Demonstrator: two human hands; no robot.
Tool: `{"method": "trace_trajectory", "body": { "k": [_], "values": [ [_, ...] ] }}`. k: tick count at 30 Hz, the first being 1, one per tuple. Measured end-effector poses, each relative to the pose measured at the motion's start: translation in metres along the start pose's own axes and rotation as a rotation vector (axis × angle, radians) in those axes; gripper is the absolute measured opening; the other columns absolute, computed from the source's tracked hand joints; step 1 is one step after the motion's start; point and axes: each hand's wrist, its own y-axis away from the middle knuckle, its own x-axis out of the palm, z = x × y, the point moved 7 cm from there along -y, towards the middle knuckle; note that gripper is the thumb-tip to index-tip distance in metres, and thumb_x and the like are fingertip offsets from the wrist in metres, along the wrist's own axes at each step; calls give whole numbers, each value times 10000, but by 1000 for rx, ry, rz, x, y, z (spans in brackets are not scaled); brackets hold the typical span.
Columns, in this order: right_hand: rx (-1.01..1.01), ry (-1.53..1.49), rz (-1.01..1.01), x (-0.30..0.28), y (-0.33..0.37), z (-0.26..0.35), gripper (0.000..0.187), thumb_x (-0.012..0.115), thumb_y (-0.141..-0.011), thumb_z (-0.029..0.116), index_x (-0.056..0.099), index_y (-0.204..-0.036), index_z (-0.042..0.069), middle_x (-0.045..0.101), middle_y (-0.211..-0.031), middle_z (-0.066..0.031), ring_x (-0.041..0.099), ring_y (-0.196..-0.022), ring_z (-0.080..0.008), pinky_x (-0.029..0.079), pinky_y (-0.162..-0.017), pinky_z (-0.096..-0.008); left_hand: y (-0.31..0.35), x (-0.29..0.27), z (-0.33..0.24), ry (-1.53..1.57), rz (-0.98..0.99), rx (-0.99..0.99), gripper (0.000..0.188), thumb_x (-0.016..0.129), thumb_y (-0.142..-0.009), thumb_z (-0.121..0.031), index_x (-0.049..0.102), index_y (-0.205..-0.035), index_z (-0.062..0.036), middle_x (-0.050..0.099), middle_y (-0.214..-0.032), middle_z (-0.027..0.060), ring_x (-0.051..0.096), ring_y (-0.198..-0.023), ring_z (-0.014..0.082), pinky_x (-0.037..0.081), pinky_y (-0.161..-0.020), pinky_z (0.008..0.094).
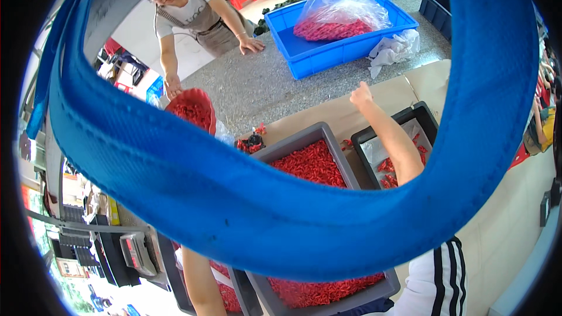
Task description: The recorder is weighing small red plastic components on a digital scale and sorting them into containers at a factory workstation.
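Observation:
My right hand (362, 95) is raised above the paper-covered table beyond a black tray (426, 112), its fingers closed; whatever they may hold is too small to make out. That tray has a white liner with several red pieces on it. To its left is a grey bin (331, 140) filled with small red pieces. My left forearm (202, 281) rises from the lower edge over another bin of red pieces, but a broad blue strap (281, 216) covers the hand.
Across the grey table a person (199, 11) holds a red basket (193, 108) of red pieces and rests the other hand on the tabletop. A blue crate (304, 67) holds a clear plastic bag (345, 9) of pinkish-red pieces. Crumpled plastic (395, 50) lies beside it.

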Motion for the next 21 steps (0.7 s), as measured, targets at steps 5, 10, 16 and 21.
{"method": "trace_trajectory", "body": {
  "k": [5,10,16,21],
  "values": [
    [-197,-197,-370,-70,84,-1,245,553,-836,182,573,-1068,109,562,-1064,-85,524,-1057,-280,339,-906,-465,-10,-13,-25,11,-78,2,420,532,-896,-307,451,-1208,-37,535,-1170,122,527,-1057,281,480,-889,448],
    [-430,-825,-802,-161,279,69,490,573,-837,255,391,-1257,81,394,-1263,-172,378,-1192,-362,278,-997,-487,1,24,-69,54,-31,189,409,424,-952,-176,325,-1319,-24,415,-1340,172,435,-1194,398,395,-980,595],
    [-258,-1039,-775,-144,334,164,728,551,-866,366,195,-1427,70,202,-1439,-256,230,-1307,-439,206,-1073,-516,-19,44,-54,148,-100,118,328,349,-978,-178,367,-1226,36,425,-1311,202,436,-1178,424,390,-981,612],
    [6,-915,-662,-56,295,227,815,477,-858,528,207,-1405,-13,175,-1435,-288,165,-1324,-462,118,-1091,-546,-46,48,-84,139,-105,187,393,387,-969,-209,353,-1283,25,431,-1313,198,430,-1191,407,384,-985,611]
  ]
}}
